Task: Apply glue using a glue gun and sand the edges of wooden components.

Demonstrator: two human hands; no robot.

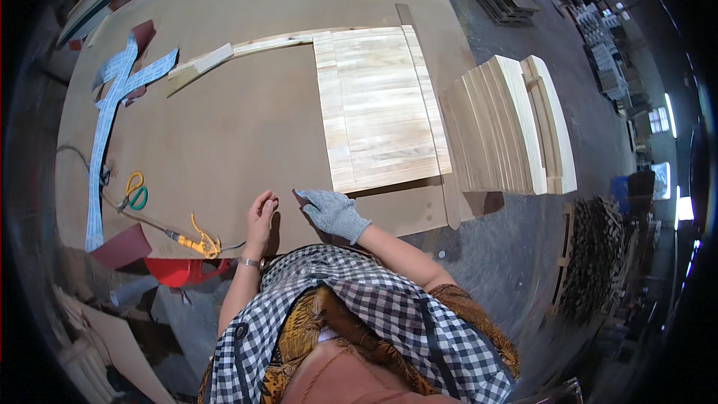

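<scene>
My left hand (260, 218) is bare and hovers over the front of the brown worktable, fingers loosely bent and nothing visible in them. Just to its right, my right hand (333, 215) wears a grey knit glove. Its fingers close on a small dark red-brown piece, seemingly sandpaper (301, 199), which juts out at the fingertips. A pale slatted wooden panel (385, 105) lies flat beyond my right hand, its near edge close to the glove. One thin wooden strip (430, 105) runs along the panel's right side.
Long wooden pieces (269, 43) extend left from the panel. Sandpaper strips (112, 105), scissors (136, 193) and a yellow air gun (200, 242) with a hose lie on the table's left. Stacked curved-top boards (497, 127) stand at the right edge. A red stool (179, 272) sits below.
</scene>
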